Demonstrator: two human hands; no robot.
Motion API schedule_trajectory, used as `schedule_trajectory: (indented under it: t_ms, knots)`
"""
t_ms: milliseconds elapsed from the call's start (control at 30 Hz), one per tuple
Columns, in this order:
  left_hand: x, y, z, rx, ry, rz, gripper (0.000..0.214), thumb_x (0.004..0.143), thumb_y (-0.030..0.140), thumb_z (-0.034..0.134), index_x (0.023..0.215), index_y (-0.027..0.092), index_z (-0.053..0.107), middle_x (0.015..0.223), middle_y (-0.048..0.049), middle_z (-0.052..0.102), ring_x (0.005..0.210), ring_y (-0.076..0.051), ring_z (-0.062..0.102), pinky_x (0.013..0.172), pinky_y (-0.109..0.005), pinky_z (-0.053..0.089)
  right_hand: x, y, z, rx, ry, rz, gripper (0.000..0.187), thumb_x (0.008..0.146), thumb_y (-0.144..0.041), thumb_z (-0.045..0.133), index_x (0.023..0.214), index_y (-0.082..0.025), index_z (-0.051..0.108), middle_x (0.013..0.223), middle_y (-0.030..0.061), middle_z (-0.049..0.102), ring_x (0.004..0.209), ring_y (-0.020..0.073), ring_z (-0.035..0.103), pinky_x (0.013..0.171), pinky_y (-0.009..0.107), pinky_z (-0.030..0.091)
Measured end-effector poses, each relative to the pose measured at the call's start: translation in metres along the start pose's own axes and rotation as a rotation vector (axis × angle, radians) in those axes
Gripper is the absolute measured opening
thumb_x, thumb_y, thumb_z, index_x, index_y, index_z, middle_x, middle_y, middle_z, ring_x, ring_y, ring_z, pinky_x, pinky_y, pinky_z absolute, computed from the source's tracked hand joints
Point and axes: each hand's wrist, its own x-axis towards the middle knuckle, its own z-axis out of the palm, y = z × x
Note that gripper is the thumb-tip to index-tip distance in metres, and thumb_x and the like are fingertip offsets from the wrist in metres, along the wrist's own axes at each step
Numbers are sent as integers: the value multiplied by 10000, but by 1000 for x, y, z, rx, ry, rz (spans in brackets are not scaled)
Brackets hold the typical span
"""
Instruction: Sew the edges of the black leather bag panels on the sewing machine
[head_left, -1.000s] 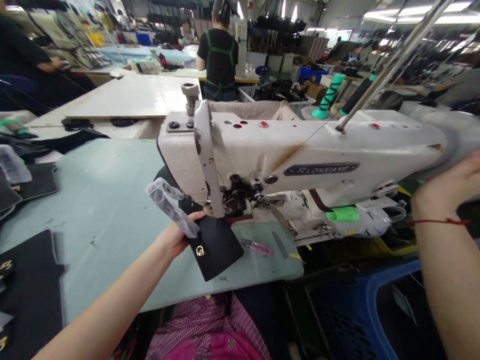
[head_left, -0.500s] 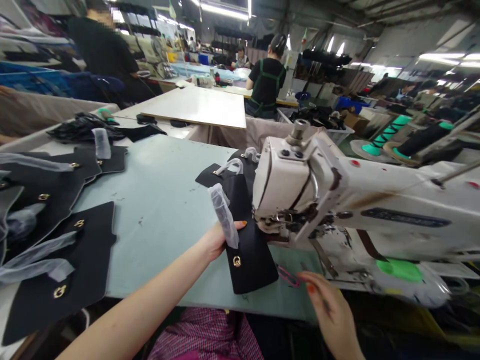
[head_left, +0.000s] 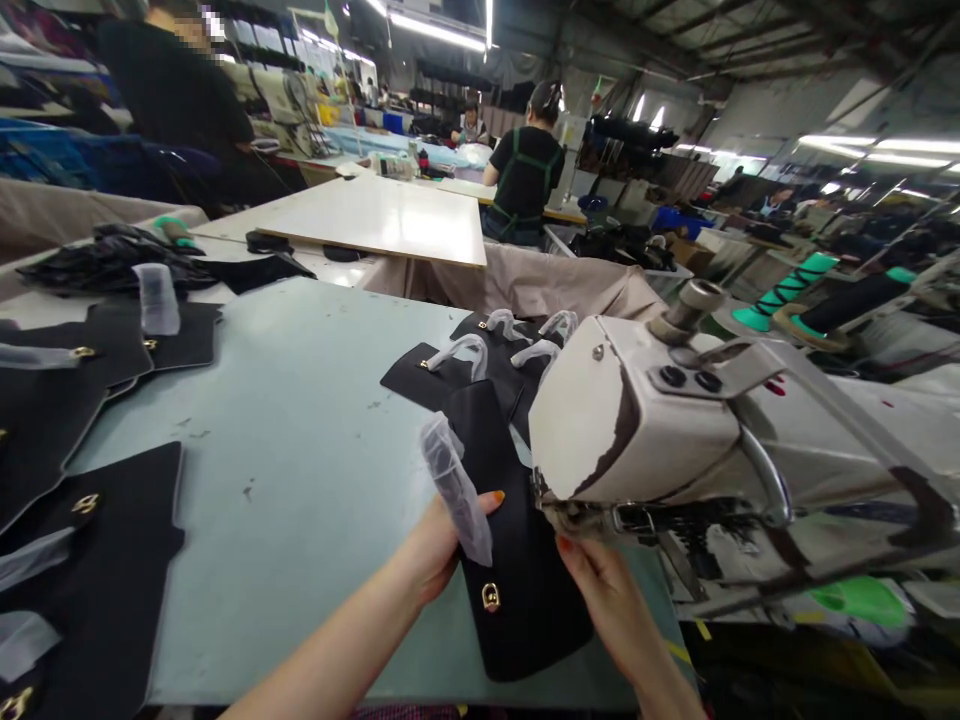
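Observation:
A black leather flap [head_left: 517, 590] with a gold clasp [head_left: 491, 598] lies on the pale green table [head_left: 300, 470], under the head of a white sewing machine [head_left: 675, 440]. My left hand [head_left: 439, 545] grips the flap's left edge, thumb on top, beside a clear plastic-wrapped strap [head_left: 457, 490] that stands up from the piece. My right hand [head_left: 600, 595] pinches the flap's right edge just below the machine's needle area. The needle itself is hidden behind the machine head.
Several more black flaps with wrapped straps [head_left: 480, 355] lie behind the machine. Other black pieces [head_left: 90, 560] cover the table's left side. A person in black [head_left: 525, 175] stands at a far white table [head_left: 375, 215]. Green thread cones [head_left: 780, 285] stand at right.
My right hand came off the handwheel, passed low at the table edge, and now holds the flap's right edge. My view swung left and closer to the machine head.

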Motion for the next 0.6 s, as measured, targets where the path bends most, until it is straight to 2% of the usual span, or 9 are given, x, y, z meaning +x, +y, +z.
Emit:
schedule_trajectory:
  t_ms: [133,200,300,367,500,600]
  knots:
    - [-5,0,-2,44,-53,51,461,687,257,829,1113,143,696,1160,-130,725,1041,-295,698,951,-374,551,0,-13,2,61,-82,-40,377,938,-490,501,864,-181,703,868,69,697,874,232,632,786,284,463]
    - [-5,1,-3,67,-50,43,468,689,258,830,1113,117,694,1138,-141,731,997,-282,713,925,-369,567,-1,-15,5,89,-76,-42,375,935,-470,512,786,-164,668,797,46,650,797,197,594,727,258,433]
    - [-2,3,-5,97,-9,0,449,692,253,823,1092,89,701,1077,-157,748,911,-276,735,834,-352,604,-2,-12,11,136,-68,-25,448,935,-475,507,618,-158,513,611,-14,436,605,116,415,559,223,301]
    - [1,6,-7,129,3,0,459,688,241,824,1107,100,698,1095,-153,744,900,-271,738,796,-336,615,-3,-8,17,180,-47,-11,472,936,-489,496,596,-167,431,605,-28,327,589,98,316,532,230,229]
    - [3,13,-9,225,1,20,512,692,250,824,1169,131,679,1174,-140,718,937,-263,732,817,-338,615,-6,-2,31,305,11,22,460,922,-509,499,620,-178,394,638,-26,297,611,98,279,545,236,230]
    - [2,18,-7,276,1,32,494,702,259,812,1158,120,681,1153,-144,726,913,-259,735,802,-337,616,-8,-2,37,404,-12,42,464,917,-515,498,622,-186,354,636,-27,268,606,96,252,532,238,214]
